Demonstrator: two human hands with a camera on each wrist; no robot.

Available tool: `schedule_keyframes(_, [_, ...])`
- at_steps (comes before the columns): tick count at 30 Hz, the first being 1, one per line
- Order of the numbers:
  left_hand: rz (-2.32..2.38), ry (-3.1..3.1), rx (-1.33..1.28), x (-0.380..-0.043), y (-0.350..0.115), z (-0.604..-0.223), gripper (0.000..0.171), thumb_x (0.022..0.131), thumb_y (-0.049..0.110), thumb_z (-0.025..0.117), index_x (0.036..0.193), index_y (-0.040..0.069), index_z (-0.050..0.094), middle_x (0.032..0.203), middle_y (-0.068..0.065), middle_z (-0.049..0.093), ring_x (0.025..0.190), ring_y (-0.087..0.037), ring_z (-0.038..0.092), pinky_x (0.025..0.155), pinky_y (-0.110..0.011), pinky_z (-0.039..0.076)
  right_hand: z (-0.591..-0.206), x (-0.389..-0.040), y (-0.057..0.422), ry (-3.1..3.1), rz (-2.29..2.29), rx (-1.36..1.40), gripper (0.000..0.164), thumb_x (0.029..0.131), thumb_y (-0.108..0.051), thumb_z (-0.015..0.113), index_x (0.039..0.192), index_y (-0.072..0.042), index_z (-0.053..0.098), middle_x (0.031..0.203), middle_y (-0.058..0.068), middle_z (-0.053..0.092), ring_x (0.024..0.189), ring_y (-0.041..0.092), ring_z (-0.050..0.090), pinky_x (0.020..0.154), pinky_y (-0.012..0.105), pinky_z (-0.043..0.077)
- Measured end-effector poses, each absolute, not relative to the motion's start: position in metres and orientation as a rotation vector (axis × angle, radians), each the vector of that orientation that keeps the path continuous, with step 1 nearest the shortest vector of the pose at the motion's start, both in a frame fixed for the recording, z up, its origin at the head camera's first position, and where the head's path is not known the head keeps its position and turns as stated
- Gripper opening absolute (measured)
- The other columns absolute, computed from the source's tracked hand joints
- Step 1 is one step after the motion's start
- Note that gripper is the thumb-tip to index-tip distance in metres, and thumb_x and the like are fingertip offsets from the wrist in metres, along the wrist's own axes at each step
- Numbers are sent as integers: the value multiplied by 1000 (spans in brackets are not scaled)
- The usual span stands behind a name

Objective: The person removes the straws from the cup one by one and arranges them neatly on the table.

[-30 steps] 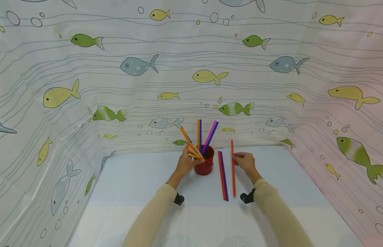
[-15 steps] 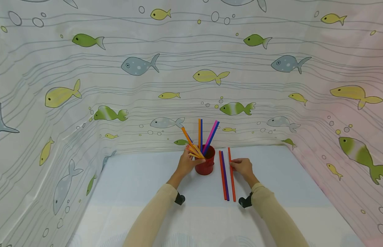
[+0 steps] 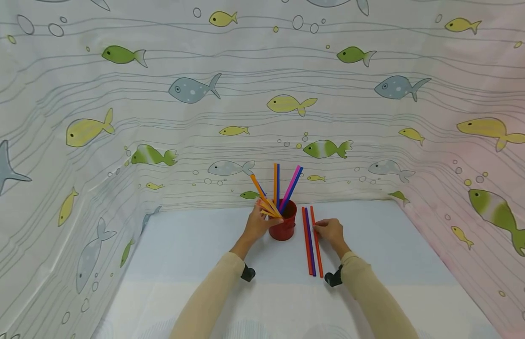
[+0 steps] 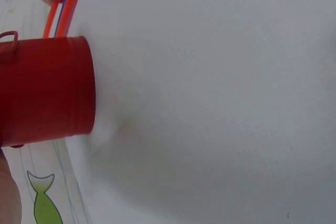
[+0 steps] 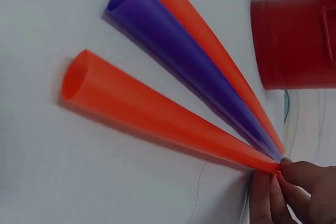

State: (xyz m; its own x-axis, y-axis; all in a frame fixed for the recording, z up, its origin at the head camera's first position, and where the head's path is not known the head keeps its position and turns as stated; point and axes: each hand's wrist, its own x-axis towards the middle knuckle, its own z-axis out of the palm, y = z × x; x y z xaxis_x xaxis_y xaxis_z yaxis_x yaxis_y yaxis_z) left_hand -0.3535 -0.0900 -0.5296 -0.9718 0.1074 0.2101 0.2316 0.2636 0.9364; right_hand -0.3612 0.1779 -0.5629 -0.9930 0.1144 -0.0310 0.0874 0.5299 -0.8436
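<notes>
My left hand [image 3: 256, 225] holds several orange straws [image 3: 268, 208] beside the rim of a small red bucket [image 3: 282, 228]. More straws, orange, blue and pink [image 3: 290, 186], lean out of that bucket. With thumb and fingertips my right hand [image 3: 331, 231] pinches the upper part of an orange-red straw [image 5: 157, 111], which lies on the table. Just to its left lie a purple straw [image 5: 178, 51] and another orange-red straw [image 3: 307, 245], close together and roughly parallel. In the right wrist view the straws' hollow near ends show. The left wrist view catches only an edge of my left hand.
A pale cloth-like sheet covers the table [image 3: 190, 245]. Behind and at both sides rises a white curtain [image 3: 228, 150] printed with fish and wavy lines. The bucket has a side handle [image 4: 9, 40].
My right hand has moved left and slightly nearer, bringing the orange-red straw down beside the purple one. The left hand stays at the bucket with its orange straws.
</notes>
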Motion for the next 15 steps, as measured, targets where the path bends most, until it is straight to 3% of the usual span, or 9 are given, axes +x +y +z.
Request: schedule_keyframes(15, [-1841,-2378,-352,-352,-89,-529,71,82,27,80,140,23,39,139,5,52,136,-20,42,109,-45,36,-565,-361,173,-2701,1551,-176,24,85,-11,74,100,7,72,82,15,73,63,16,69,59,27,57])
